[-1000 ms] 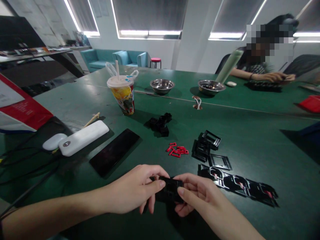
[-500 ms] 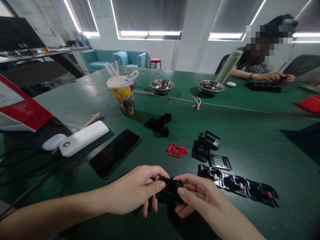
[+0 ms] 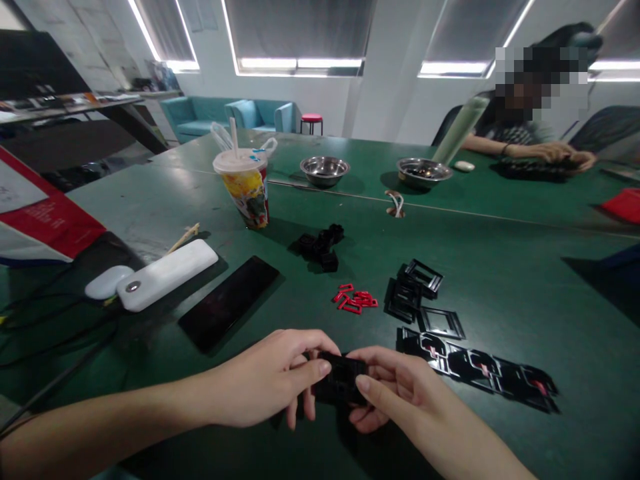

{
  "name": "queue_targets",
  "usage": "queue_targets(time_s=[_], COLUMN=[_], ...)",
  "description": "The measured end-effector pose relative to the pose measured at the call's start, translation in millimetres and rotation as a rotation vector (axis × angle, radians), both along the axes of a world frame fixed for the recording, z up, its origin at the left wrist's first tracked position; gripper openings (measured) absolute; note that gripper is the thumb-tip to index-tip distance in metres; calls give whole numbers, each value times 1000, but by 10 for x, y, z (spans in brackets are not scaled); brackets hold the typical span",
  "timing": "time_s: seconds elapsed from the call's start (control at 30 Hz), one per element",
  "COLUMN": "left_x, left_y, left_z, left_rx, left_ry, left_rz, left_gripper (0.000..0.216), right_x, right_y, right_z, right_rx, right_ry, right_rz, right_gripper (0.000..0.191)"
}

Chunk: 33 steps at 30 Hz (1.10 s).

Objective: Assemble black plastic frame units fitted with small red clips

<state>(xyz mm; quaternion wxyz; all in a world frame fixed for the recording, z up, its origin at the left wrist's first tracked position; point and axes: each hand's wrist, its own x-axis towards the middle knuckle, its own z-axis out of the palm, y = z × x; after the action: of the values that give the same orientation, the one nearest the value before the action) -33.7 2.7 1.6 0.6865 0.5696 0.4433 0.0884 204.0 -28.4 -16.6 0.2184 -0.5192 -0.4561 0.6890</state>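
Between my two hands is a small black plastic part [image 3: 344, 375], roughly rectangular with a recess in its face. My left hand [image 3: 280, 377] pinches its left end, thumb on top. My right hand [image 3: 395, 387] grips the right end with thumb and fingers. The part's underside is hidden by my fingers. Beyond the hands lie several small red plastic frames [image 3: 356, 300] in a loose heap. Black rectangular frames [image 3: 443, 323] are scattered to their right. A row of black assembled pieces with red bits [image 3: 470, 365] lies beside my right hand. Farther off sits a pile of black blocks [image 3: 323, 248].
On the green table [image 3: 320, 213] stand a lidded drink cup [image 3: 245, 187] and two metal bowls [image 3: 325, 172]. A black phone [image 3: 230, 301], a white device [image 3: 167, 275] and cables lie left. Across the table, a person's hands [image 3: 560, 155] work on dark pieces.
Both hands keep the same grip on the black part, with almost no movement. The view has shifted very slightly.
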Motion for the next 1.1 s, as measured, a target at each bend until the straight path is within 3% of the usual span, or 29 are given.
queue_targets(time_s=[0.67, 1.1], left_x=[-23, -4], left_y=[5, -14], left_z=[-32, -13], left_rx=[1, 19], left_ry=[7, 34], left_rz=[-23, -13], left_gripper=[36, 35], right_x=[-14, -30], right_y=[12, 6], right_z=[6, -16], right_rx=[-8, 56], right_ry=[-10, -16], right_rz=[-19, 3], right_gripper=[72, 55])
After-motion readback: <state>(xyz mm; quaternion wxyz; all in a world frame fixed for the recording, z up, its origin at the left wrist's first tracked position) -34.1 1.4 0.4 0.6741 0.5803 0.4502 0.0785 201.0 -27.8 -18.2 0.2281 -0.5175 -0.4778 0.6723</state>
